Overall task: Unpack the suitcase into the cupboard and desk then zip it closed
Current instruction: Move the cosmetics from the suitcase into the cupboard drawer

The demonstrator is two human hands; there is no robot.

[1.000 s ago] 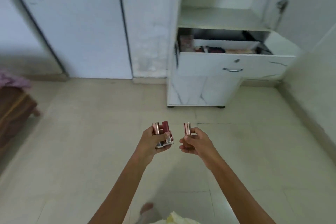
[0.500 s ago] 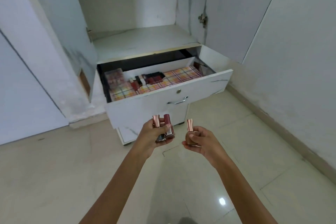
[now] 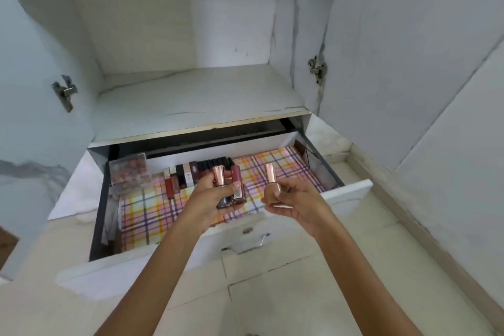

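Step in hand: stowing cosmetics in the pulled-out white drawer (image 3: 346, 196) of the white cupboard (image 3: 191, 95). Your left hand (image 3: 210, 199) grips two small glass bottles with rose-gold caps (image 3: 231, 188), one dark grey, one red. Your right hand (image 3: 297, 199) pinches a tan glass bottle with a rose-gold cap (image 3: 272, 188). All three hang above the drawer's front half, over its checked paper liner (image 3: 147, 215). Next move, in my judgement: stand them upright on bare liner, clear of the dark lipstick tubes (image 3: 196, 172) at the drawer's rear. The red bottle's label is unreadable. The suitcase is out of view.
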